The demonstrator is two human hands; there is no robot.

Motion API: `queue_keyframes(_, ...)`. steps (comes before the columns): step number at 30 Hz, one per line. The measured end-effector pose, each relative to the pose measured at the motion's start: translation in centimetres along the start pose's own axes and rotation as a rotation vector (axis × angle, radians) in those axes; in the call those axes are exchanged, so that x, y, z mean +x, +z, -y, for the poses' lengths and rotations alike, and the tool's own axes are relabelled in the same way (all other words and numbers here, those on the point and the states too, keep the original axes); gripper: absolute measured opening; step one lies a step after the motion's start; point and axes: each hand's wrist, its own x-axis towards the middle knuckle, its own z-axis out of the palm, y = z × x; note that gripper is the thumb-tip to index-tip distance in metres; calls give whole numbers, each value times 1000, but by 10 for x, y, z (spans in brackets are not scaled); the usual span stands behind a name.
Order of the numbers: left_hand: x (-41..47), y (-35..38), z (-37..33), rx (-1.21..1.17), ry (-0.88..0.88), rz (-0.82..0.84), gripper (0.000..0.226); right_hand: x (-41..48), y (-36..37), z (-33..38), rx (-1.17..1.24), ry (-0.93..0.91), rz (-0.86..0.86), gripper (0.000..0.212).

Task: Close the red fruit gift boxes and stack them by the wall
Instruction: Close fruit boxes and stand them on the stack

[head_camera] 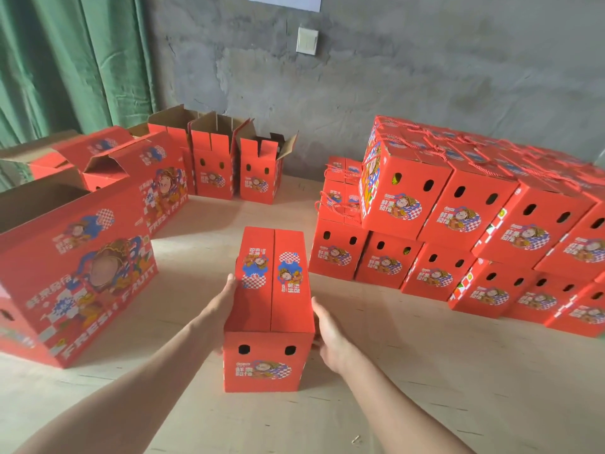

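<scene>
**Closed box held between two flat hands**

The fingers [231, 282] of the left hand [226, 298] are laid straight against the left wall of the box [273, 290], just under its top edge. The right hand [329, 332] is pressed flat against the right wall, thumb pointing up along the edge. Nothing is gripped or pinched; the box is simply squeezed between the two palms. Its lower fingers are partly hidden by the box.

The box is seen standing upright on the boards [425, 371], short end toward the camera. Its two top flaps are folded shut and meet at a seam along the middle. Two oval holes are shown in the near end.

To the right of the box, a stack [458, 224] of closed boxes is piled two and three high against the wall [393, 77]; red rope handles [334, 204] are seen on several. Beyond the box and to its left, open boxes [212, 158] are stood with flaps up. A larger open carton [75, 273] is placed directly left of the box. Farther left, a green curtain [65, 60] is hung; a switch [307, 40] is fixed on the wall above.
</scene>
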Motion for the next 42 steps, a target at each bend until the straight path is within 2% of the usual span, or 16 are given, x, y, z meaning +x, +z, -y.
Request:
queue_keyframes(2, 2, 0, -3, -8, -2, 1, 59, 2, 5, 14, 98, -43, -27, 42)
queue_keyframes(5, 6, -1, -13, -42, 64, -176, 36, 5, 13, 34, 166, -182, -116, 19)
queue_keyframes(9, 9, -1, -25, -256, 111, -243, 8, 6, 26, 57, 40, -322, -260, 22)
queue_keyframes(11, 7, 0, -32, -359, 176, -241, 31, 2, 33, 65, -8, -326, -339, 18)
queue_keyframes(13, 1, 5, -41, -376, 333, -186, 39, -3, 38, 71, -16, -364, -377, 14)
queue_keyframes(15, -14, 15, -56, -188, 581, -120, 34, -12, 44, 81, -20, -475, -279, 15)
queue_keyframes(18, -40, 33, -80, 322, 1033, -52, 31, -31, 65, 103, -47, -565, 24, 22)
queue_keyframes(20, -50, 39, -89, 683, 1235, -105, 38, -38, 76, 117, -159, -542, 53, 27)
queue_keyframes(22, -50, 31, -89, 888, 1340, -194, 37, -40, 76, 125, -140, -487, 96, 28)
queue_keyframes(24, -44, 15, -78, 831, 1349, -254, 33, -41, 72, 131, -97, -448, 164, 17)
queue_keyframes(26, -32, 0, -58, 736, 1199, -256, 33, -42, 71, 139, -161, -385, 131, 15)
queue_keyframes(28, -17, -8, -32, 862, 978, -167, 39, -43, 77, 148, -243, -358, 56, 18)
queue_keyframes(30, -2, -16, -9, 1079, 887, -65, 52, -44, 85, 158, -210, -356, -3, 22)
queue_keyframes(32, 3, -24, -2, 1138, 884, -68, 60, -46, 92, 166, -140, -395, -54, 25)
queue_keyframes(39, -15, -37, -42, 978, 1103, -123, 57, -72, 116, 202, -167, -687, -166, 26)
queue_keyframes(42, -19, -41, -51, 985, 1084, -188, 59, -72, 119, 212, -153, -710, -214, 24)
